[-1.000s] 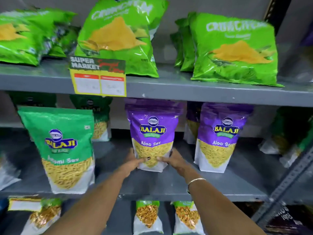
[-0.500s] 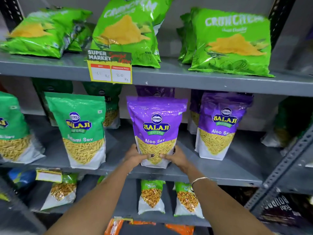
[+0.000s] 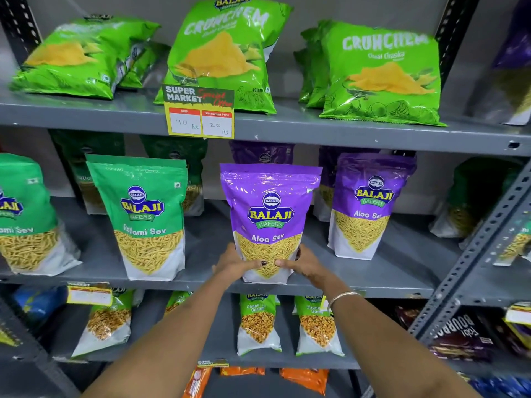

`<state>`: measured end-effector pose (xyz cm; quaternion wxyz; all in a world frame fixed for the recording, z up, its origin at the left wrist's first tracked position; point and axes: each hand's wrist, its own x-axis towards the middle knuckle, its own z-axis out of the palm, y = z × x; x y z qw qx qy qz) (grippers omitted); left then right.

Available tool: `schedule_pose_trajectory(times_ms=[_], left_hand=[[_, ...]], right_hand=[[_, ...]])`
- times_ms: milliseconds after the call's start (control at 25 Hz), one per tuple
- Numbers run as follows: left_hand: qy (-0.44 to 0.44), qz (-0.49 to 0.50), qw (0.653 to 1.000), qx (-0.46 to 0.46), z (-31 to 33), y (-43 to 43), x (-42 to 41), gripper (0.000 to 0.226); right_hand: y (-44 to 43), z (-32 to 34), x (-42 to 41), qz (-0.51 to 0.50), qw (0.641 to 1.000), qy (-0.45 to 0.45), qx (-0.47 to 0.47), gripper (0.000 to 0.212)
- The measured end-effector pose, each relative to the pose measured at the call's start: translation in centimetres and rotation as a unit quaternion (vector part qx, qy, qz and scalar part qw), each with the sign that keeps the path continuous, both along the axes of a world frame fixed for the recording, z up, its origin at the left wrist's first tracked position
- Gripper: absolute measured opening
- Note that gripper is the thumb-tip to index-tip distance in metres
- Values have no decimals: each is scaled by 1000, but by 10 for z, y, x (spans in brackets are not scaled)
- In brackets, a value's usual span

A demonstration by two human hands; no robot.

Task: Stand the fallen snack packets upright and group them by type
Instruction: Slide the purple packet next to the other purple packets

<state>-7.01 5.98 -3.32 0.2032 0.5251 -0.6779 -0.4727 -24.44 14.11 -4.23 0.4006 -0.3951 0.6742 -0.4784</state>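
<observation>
Grey metal shelving [image 3: 316, 130] fills the view, with slotted uprights at the right. On the top shelf, large light-green crisp bags [image 3: 382, 73] lean against the back wall at centre and right; at the far left another crisp bag [image 3: 77, 57] lies tilted on its side. On the middle shelf, two green pouches [image 3: 145, 216] stand upright at the left, with more of the same kind behind them. A purple pouch [image 3: 268, 219] stands upright near the front edge at centre, and a second purple pouch [image 3: 369, 203] stands just to its right, further back, apart from it. On the lower shelf, small green-topped snack packets [image 3: 258, 323] stand upright. A yellow price tag [image 3: 201, 113] hangs from the front lip of the top shelf. The left hand [image 3: 235, 264] and the right hand [image 3: 304, 265] clasp the bottom of the central purple pouch from either side, thumbs pressed on its front face, fingers wrapped behind it. A thin bangle [image 3: 343, 297] circles the right wrist.
</observation>
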Motion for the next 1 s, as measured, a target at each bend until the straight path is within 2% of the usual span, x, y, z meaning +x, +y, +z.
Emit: schedule_pose_trajectory(times_ms=[120, 160, 200, 240, 320, 400, 480, 560, 600, 640, 720, 760, 800, 840, 880, 1000], left_hand=[[-16, -23, 1000, 10, 1, 1, -1, 104], [-42, -20, 999, -7, 2, 4, -1, 110], [-84, 5, 995, -61, 2, 8, 0, 113], [-110, 48, 980, -157, 0, 13, 2, 112], [-99, 105, 907, -395, -4, 23, 5, 102], [-82, 65, 823, -558, -6, 32, -7, 87], [-66, -16, 765, -640, -2, 46, -35, 74], [-51, -93, 748, -655, 4, 63, -79, 67], [-50, -123, 763, -633, 6, 69, -102, 66], [-47, -133, 794, -591, 7, 73, -127, 66], [6, -107, 903, -415, 7, 71, -178, 74], [36, -89, 948, -303, 9, 66, -201, 82], [61, -65, 974, -206, 10, 61, -222, 89], [81, -51, 987, -129, 8, 55, -237, 92], [106, -57, 990, -69, 8, 48, -243, 89], [176, -52, 983, 28, 5, 47, -261, 65]], right_hand=[[6, 9, 3, 15, 1000, 4, 2, 71], [7, 10, 2, 6, 1000, 9, 4, 69], [9, 9, -1, -14, 1000, 19, 12, 72], [12, 8, -5, -44, 998, 30, 22, 78], [21, 8, -18, -115, 991, 72, 21, 82], [34, 8, -40, -192, 976, 103, 12, 70], [49, 10, -69, -255, 956, 145, 21, 64], [62, 12, -106, -297, 937, 180, 27, 67], [66, 12, -125, -311, 930, 191, 35, 70], [71, 14, -144, -317, 926, 198, 40, 74], [74, 15, -186, -318, 927, 198, 31, 87], [74, 16, -205, -307, 935, 179, 19, 97], [74, 16, -225, -282, 948, 147, 3, 108], [71, 12, -242, -246, 963, 110, -3, 112], [68, 13, -247, -196, 978, 67, 6, 106], [59, 3, -262, -63, 996, -59, 5, 59]])
